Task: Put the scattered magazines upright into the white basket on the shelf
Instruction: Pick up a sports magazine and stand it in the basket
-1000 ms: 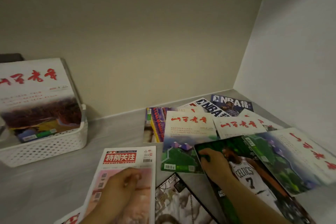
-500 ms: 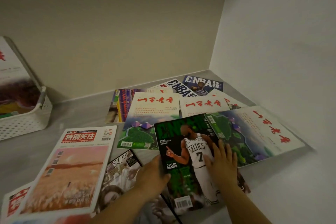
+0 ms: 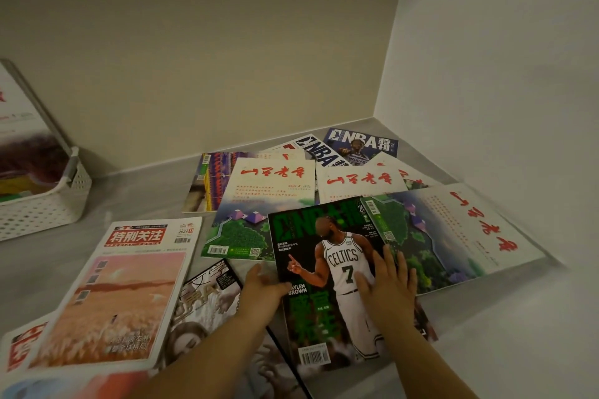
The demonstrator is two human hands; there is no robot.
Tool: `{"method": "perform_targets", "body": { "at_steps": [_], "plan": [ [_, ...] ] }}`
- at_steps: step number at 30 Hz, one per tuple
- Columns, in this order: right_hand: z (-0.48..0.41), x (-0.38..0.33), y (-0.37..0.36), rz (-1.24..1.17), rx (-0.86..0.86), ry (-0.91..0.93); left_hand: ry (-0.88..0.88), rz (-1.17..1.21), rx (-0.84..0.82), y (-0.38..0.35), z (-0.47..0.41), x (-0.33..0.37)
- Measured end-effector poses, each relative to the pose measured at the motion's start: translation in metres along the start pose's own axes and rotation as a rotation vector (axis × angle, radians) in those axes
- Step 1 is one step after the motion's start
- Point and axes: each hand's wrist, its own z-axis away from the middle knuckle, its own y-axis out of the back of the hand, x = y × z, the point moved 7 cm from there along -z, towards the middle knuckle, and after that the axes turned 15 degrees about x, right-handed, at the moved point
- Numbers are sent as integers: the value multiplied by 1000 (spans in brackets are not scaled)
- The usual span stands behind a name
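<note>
A green NBA magazine with a Celtics player on its cover lies flat near the shelf's front. My left hand grips its left edge, thumb on the cover. Flat on the cover's right side rests my right hand, fingers spread. The white basket stands at the far left, cut off by the frame, with a magazine leaning upright in it. Several other magazines lie scattered: an orange-covered one, a black-and-white one, white ones with red calligraphy, and a blue NBA issue.
The shelf is a grey surface closed by a back wall and a right side wall. Magazines overlap one another toward the back right corner. A bare strip of shelf lies between the basket and the pile.
My left hand left the orange magazine and took the green magazine's left edge. The green magazine was turned and drawn nearer. My view swung right, so the basket slid to the left edge.
</note>
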Motion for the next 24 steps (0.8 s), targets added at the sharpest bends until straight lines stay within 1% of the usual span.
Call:
{"method": "perform_targets", "body": {
  "at_steps": [2,4,5,6,8,10,14,18,20,22,23,24],
  "plan": [
    [0,-1,1,-11,-3,-3,15,-33,-14,0,-2,-2],
    [0,-1,2,-15,-5,-9,61,-30,-130,-9,2,-3],
    [0,-1,3,-22,-7,-12,89,-50,-191,-15,5,-5],
    [1,-2,4,-33,-12,-15,81,-109,-238,-19,10,-5],
    [1,-3,6,-57,-28,-19,-76,-288,-284,-27,17,0],
    [-1,-4,10,-90,-37,-34,-225,-372,-264,-31,22,8],
    [-5,-6,19,-199,-14,-106,-320,-248,-237,-27,31,25],
    [-12,-12,28,-315,78,-237,-362,-106,-220,-11,33,47],
    [-18,-22,33,-499,110,-317,-376,-59,-204,4,29,54],
    [-23,-38,33,-707,84,-410,-402,-33,-199,21,25,60],
    [-25,-47,32,-749,57,-436,-419,-28,-190,31,21,64],
    [-27,-56,31,-741,31,-446,-437,-25,-178,41,17,67]
  ]
}}
